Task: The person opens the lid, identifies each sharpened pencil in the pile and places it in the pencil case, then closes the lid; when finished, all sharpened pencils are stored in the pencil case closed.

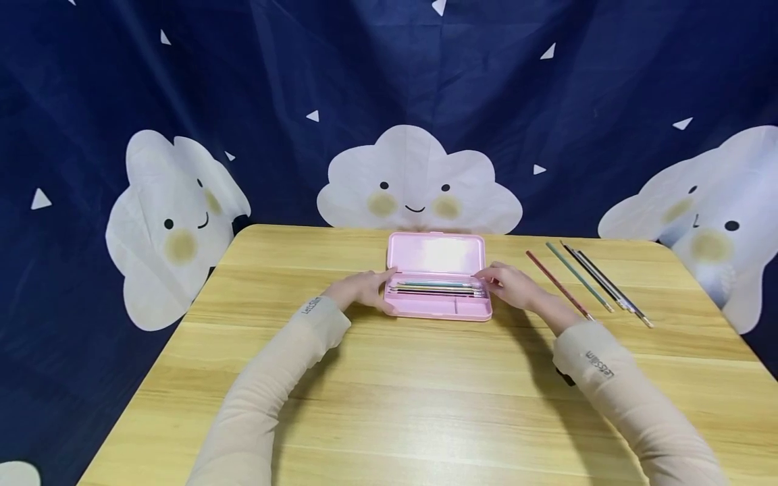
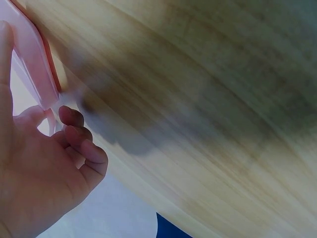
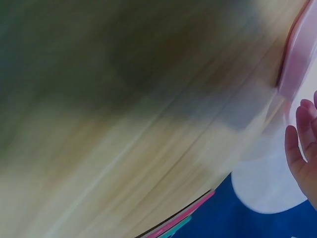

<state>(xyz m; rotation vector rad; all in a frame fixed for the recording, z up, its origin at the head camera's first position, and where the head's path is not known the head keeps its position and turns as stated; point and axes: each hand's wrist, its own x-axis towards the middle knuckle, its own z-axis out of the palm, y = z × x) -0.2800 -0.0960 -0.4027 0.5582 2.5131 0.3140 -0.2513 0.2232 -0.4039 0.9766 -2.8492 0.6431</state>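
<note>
A pink pencil case (image 1: 425, 310) lies on the table with its lid (image 1: 416, 253) raised at the back. Several pencils (image 1: 434, 289) lie side by side in its long rear compartment. My left hand (image 1: 365, 289) holds the case by its left end, thumb at the front and forefinger near the hinge; in the left wrist view its other fingers (image 2: 81, 136) curl loosely beside the case. At the right end, my right hand (image 1: 512, 285) touches the rear corner with its fingertips, close to the pencil ends. Its fingers (image 3: 292, 141) look relaxed in the right wrist view.
Right of the case, on the wooden table (image 1: 425, 391), lie a red pencil (image 1: 558, 283), a green pencil (image 1: 579, 275) and several dark pencils (image 1: 608, 283). A blue curtain (image 1: 389, 74) with white clouds hangs behind the table's back edge.
</note>
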